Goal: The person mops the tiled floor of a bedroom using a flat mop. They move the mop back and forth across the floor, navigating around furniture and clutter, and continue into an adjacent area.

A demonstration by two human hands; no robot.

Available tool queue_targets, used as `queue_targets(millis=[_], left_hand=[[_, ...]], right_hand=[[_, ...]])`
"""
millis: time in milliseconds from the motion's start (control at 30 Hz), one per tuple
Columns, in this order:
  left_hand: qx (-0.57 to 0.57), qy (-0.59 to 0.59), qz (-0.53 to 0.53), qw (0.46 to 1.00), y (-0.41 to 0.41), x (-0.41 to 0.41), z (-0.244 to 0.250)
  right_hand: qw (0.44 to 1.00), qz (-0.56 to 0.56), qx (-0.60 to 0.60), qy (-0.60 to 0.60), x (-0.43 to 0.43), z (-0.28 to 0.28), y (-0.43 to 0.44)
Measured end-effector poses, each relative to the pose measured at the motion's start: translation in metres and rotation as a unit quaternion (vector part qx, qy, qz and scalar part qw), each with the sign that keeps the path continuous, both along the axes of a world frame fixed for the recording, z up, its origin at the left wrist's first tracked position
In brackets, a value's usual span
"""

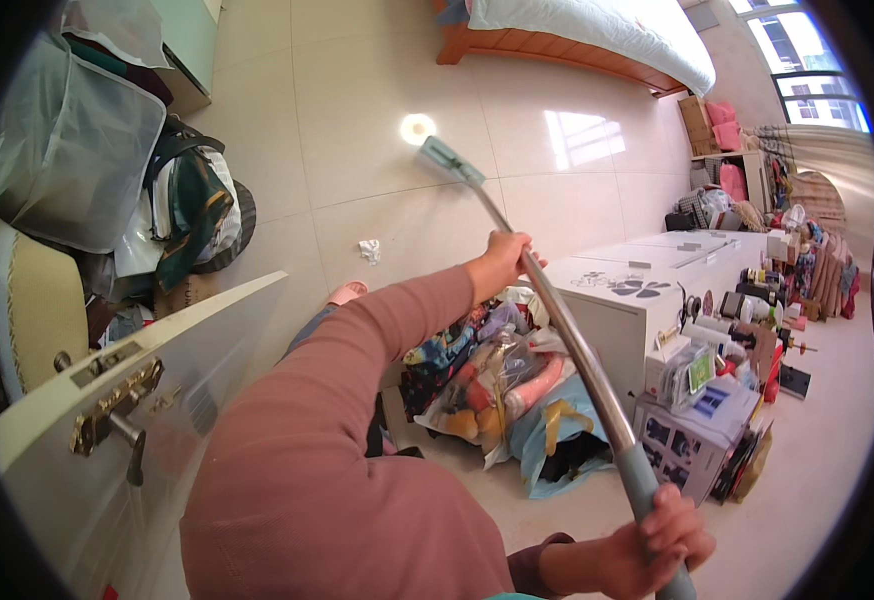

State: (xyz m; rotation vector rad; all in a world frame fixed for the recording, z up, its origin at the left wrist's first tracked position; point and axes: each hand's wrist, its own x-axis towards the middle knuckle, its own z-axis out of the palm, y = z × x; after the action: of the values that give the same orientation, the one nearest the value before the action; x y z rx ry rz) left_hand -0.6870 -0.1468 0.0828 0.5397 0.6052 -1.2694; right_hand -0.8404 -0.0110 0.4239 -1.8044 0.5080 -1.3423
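Observation:
My left hand (508, 255) grips the metal pole (572, 330) of a mop about midway, with that arm stretched out in a pinkish-brown sleeve. Lower down, my right hand (643, 544) is closed around the pole's grey grip (638, 480), whose end runs to the bottom rim. At the far end the grey-green mop head (448, 160), slightly blurred, is over the glossy tiled floor (377, 90) beside a round light reflection. A crumpled white tissue (369, 251) lies on the tiles, left of my left hand. One pink shoe (349, 291) shows past my sleeve.
A door (182, 442) with a lever handle stands at left, near bags (197, 202). Stuffed plastic bags (482, 382) sit under the pole, against a white cabinet (609, 292) crowded with bottles. A boxed product (699, 427) is close to my right hand. A wooden bed (557, 45) is ahead.

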Motion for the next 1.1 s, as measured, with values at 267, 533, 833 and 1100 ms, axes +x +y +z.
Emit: queue_targets(millis=[267, 533, 833, 1100], left_hand=[[0.025, -0.021, -0.016, 0.999, -0.122, 0.101, -0.065], [-0.015, -0.053, -0.073, 0.996, -0.115, 0.138, -0.105], [-0.065, 0.047, 0.011, 0.997, -0.001, 0.076, -0.044], [0.054, 0.141, -0.065, 0.986, 0.07, 0.019, 0.025]], right_hand=[[0.993, 0.019, -0.012, 0.118, 0.102, -0.079, -0.073], [0.993, 0.038, 0.013, 0.11, 0.152, -0.097, -0.081], [0.992, 0.115, 0.017, 0.044, 0.122, -0.01, -0.058], [0.974, 0.22, 0.05, 0.009, 0.053, 0.057, -0.053]])
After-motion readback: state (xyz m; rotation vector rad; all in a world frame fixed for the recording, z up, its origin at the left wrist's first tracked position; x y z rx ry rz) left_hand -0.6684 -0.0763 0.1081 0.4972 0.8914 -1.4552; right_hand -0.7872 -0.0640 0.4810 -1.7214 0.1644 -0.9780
